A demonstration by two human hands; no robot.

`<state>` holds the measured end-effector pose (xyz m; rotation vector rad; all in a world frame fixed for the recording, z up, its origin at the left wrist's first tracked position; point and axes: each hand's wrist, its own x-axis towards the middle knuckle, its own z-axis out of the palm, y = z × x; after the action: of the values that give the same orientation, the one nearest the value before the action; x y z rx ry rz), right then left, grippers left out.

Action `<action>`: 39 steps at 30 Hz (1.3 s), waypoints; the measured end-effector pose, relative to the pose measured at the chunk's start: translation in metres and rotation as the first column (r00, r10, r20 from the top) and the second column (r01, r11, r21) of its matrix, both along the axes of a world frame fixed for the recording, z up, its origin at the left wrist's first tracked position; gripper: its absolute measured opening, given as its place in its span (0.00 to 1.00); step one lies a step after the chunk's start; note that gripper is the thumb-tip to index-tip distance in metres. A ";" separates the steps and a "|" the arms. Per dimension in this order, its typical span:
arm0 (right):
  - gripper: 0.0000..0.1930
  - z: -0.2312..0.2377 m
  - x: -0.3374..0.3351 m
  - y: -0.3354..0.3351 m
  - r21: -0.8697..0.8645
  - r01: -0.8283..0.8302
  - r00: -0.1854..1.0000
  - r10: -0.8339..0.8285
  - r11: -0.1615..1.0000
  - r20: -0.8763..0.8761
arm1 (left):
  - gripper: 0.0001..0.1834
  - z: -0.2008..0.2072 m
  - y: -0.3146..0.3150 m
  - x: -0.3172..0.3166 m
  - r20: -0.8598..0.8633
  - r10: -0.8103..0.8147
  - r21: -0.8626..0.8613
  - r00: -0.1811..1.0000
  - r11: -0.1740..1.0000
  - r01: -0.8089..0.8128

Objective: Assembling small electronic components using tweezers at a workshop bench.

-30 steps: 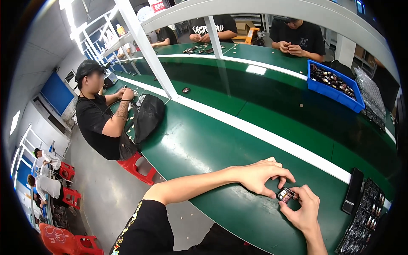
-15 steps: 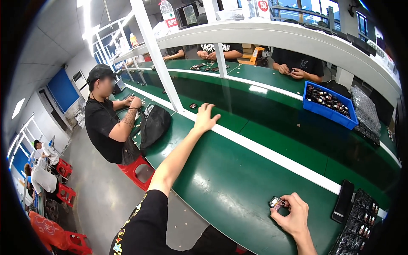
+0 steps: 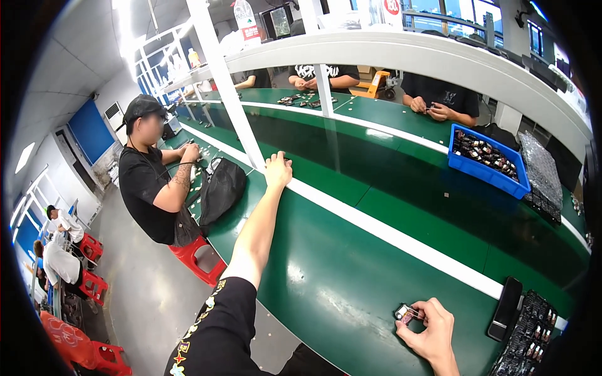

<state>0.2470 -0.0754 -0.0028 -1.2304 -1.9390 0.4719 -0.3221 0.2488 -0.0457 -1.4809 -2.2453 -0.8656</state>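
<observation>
My left arm reaches across the green table to the conveyor's white edge strip. There my left hand (image 3: pixel 278 170) has its fingers curled closed over a small black part (image 3: pixel 288 162), which is mostly hidden under them. Lower right, just above the tabletop, my right hand (image 3: pixel 433 329) pinches a small electronic assembly (image 3: pixel 406 313) between thumb and fingers. That piece has a dark frame, a round whitish end and thin wires or clear edges; its exact kind I cannot make out.
A black phone-like slab (image 3: pixel 505 309) and a black tray of small parts (image 3: pixel 530 335) lie to my right. Across the belt stands a blue bin (image 3: pixel 489 161) full of parts. A white post (image 3: pixel 232 94) rises beside my left hand. A co-worker (image 3: pixel 150 169) sits left, near a black bag (image 3: pixel 222 188).
My left hand has moved left and its spread fingers have closed over the small black part that lay on the belt. The right hand keeps its hold, almost unmoved.
</observation>
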 end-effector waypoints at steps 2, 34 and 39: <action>0.21 -0.001 0.001 -0.001 -0.041 -0.027 0.999 0.026 0.999 -0.020 | 0.20 -0.001 -0.006 -0.002 0.014 -0.070 0.046 0.997 0.997 0.069; 0.22 0.046 0.289 -0.184 0.147 0.965 0.189 -0.965 0.217 0.184 | 0.13 0.039 -0.181 0.267 0.153 -0.906 -0.101 0.394 0.382 0.919; 0.23 0.033 0.296 -0.186 0.232 0.953 0.092 -0.913 0.197 0.398 | 0.17 0.042 -0.185 0.266 0.174 -0.912 -0.064 0.372 0.367 0.928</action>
<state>0.5428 -0.2618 0.0301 -2.5048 -0.9456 -0.5258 -0.0561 0.0635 -0.0038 -2.9313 -1.3296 -1.0427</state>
